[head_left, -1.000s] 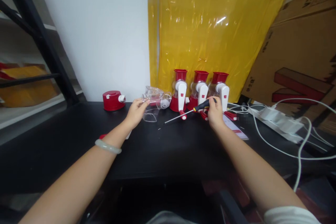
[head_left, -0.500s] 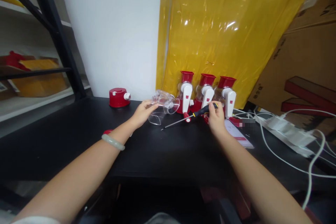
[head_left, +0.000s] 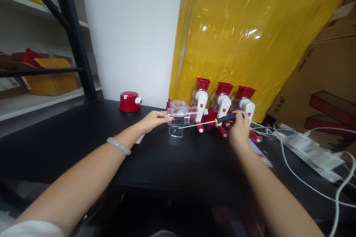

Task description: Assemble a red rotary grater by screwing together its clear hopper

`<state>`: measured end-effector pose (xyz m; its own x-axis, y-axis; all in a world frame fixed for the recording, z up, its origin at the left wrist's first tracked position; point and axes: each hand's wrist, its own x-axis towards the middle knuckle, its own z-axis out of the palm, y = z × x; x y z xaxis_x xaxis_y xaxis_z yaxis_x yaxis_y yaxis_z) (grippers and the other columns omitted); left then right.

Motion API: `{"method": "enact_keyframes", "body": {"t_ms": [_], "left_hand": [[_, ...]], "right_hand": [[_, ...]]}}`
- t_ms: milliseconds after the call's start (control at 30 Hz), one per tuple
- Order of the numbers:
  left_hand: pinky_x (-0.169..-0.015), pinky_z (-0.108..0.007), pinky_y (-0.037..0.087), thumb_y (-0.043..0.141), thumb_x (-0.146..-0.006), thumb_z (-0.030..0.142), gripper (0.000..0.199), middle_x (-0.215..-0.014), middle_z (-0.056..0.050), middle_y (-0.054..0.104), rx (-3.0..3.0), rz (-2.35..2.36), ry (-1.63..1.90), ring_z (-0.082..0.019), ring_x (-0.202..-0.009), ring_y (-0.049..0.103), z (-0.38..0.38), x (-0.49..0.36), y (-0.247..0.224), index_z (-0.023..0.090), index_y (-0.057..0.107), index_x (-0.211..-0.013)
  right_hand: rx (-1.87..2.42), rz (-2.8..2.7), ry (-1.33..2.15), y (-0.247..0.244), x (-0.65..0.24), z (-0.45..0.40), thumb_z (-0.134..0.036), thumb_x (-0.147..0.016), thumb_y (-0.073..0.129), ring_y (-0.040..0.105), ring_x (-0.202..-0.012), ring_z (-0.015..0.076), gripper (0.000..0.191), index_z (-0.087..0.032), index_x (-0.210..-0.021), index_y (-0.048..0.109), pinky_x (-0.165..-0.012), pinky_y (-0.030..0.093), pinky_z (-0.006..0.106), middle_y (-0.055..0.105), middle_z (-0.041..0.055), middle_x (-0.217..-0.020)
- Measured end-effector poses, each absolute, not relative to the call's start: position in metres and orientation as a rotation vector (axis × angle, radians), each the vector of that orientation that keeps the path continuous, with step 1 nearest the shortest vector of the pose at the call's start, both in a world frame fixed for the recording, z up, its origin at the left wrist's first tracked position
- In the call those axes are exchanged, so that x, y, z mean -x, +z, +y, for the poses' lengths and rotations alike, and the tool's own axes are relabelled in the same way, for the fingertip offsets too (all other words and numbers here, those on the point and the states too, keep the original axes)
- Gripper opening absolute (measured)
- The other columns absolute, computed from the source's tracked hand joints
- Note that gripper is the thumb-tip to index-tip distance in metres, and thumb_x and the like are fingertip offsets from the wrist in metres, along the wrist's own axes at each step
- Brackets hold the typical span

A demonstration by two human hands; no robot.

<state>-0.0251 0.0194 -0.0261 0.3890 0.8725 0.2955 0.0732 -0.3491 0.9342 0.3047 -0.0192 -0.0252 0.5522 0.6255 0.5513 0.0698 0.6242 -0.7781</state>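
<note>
Your left hand (head_left: 154,121) has its fingers pinched on the clear housing (head_left: 179,107), just left of the leftmost red-and-white grinder (head_left: 201,103). Your right hand (head_left: 239,130), to that grinder's right, has its fingers wrapped around the screwdriver (head_left: 224,119), which points left across the grinder's front toward the housing. The red round base (head_left: 129,102) sits farther left of the same grinder

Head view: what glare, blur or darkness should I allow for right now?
Head view: white glare spots on the yellow sheet; head view: the clear part shows only faint edges, and the screwdriver tip is hard to make out; head view: carton lettering is soft; head view: the space below the table is nearly black.
</note>
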Motion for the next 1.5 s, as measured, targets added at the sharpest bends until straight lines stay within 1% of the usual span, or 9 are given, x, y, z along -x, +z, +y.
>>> {"method": "enact_keyframes", "body": {"t_ms": [133,267,400,533,700,833,967,1300,1500], "left_hand": [[-0.106,-0.044,0.046,0.082,-0.070,0.048,0.031,-0.099,-0.012,0.079,-1.882,0.977,1.048,-0.030,-0.106,0.071,0.020,0.029,-0.023,0.017,0.080,-0.075],[-0.081,-0.040,0.057,0.074,-0.074,0.060,0.043,-0.082,-0.011,0.078,-1.822,1.138,1.165,-0.029,-0.089,0.074,0.018,0.031,-0.019,0.017,0.076,-0.071],[-0.064,-0.034,0.056,0.059,-0.086,0.059,0.045,-0.079,-0.010,0.074,-1.769,1.300,1.561,-0.025,-0.077,0.071,0.012,0.030,-0.014,0.017,0.069,-0.071],[-0.061,-0.030,0.049,0.056,-0.091,0.036,0.027,-0.073,-0.005,0.064,-2.346,1.229,1.872,-0.017,-0.065,0.060,-0.008,0.021,-0.008,0.017,0.064,-0.074],[-0.058,-0.028,0.049,0.068,-0.087,0.039,0.025,-0.080,-0.004,0.067,-2.781,0.904,1.757,-0.013,-0.060,0.057,-0.035,-0.001,-0.007,0.017,0.069,-0.098],[-0.055,-0.027,0.050,0.073,-0.085,0.042,0.034,-0.078,-0.001,0.070,-2.762,0.931,1.657,-0.011,-0.054,0.057,-0.034,-0.006,-0.015,0.017,0.070,-0.107],[-0.056,-0.025,0.051,0.073,-0.087,0.038,0.028,-0.079,-0.001,0.074,-2.705,0.969,1.565,-0.010,-0.051,0.059,-0.026,-0.002,-0.020,0.019,0.073,-0.106],[-0.060,-0.025,0.055,0.069,-0.091,0.028,0.013,-0.085,-0.004,0.080,-2.680,0.847,1.555,-0.014,-0.069,0.071,-0.022,-0.002,-0.019,0.021,0.080,-0.094],[-0.053,-0.025,0.059,0.076,-0.082,0.027,0.012,-0.083,-0.007,0.079,-2.069,0.755,1.522,-0.012,-0.052,0.069,-0.019,-0.005,-0.018,0.019,0.082,-0.090]], "right_hand": [[0.795,-0.870,0.343,-0.023,-0.311,-0.017,-0.062,-0.083,0.061,0.052,-0.056,0.0068,0.042,-0.022,-0.091,0.055,-0.050,0.045,0.022,0.053,-0.0053,-0.080],[0.764,-0.813,0.340,-0.021,-0.314,-0.017,-0.060,-0.083,0.061,0.055,-0.063,0.0081,0.040,-0.021,-0.090,0.054,-0.051,0.045,0.021,0.052,-0.0045,-0.083],[0.737,-0.789,0.336,-0.019,-0.313,-0.018,-0.060,-0.083,0.062,0.054,-0.065,0.0083,0.040,-0.021,-0.090,0.054,-0.050,0.042,0.021,0.053,-0.0042,-0.084],[0.751,-0.788,0.313,-0.019,-0.312,-0.019,-0.060,-0.084,0.061,0.052,-0.062,0.0080,0.040,-0.021,-0.090,0.054,-0.050,0.043,0.021,0.052,-0.0048,-0.082],[0.760,-0.770,0.282,-0.019,-0.312,-0.019,-0.060,-0.086,0.059,0.051,-0.058,0.0086,0.038,-0.022,-0.089,0.053,-0.049,0.043,0.023,0.050,-0.0053,-0.077],[0.753,-0.768,0.263,-0.017,-0.310,-0.022,-0.058,-0.087,0.057,0.051,-0.059,0.0092,0.036,-0.022,-0.088,0.053,-0.050,0.043,0.023,0.050,-0.0046,-0.079],[0.753,-0.765,0.274,-0.015,-0.307,-0.025,-0.057,-0.086,0.058,0.052,-0.060,0.0089,0.035,-0.023,-0.088,0.053,-0.050,0.043,0.023,0.050,-0.0047,-0.079],[0.771,-0.747,0.259,-0.012,-0.306,-0.027,-0.062,-0.084,0.060,0.049,-0.058,0.0082,0.041,-0.022,-0.086,0.052,-0.047,0.040,0.021,0.048,-0.0051,-0.077],[0.718,-0.751,0.250,-0.010,-0.306,-0.029,-0.060,-0.084,0.060,0.049,-0.061,0.0091,0.039,-0.023,-0.085,0.051,-0.047,0.041,0.022,0.049,-0.0040,-0.080]]}}
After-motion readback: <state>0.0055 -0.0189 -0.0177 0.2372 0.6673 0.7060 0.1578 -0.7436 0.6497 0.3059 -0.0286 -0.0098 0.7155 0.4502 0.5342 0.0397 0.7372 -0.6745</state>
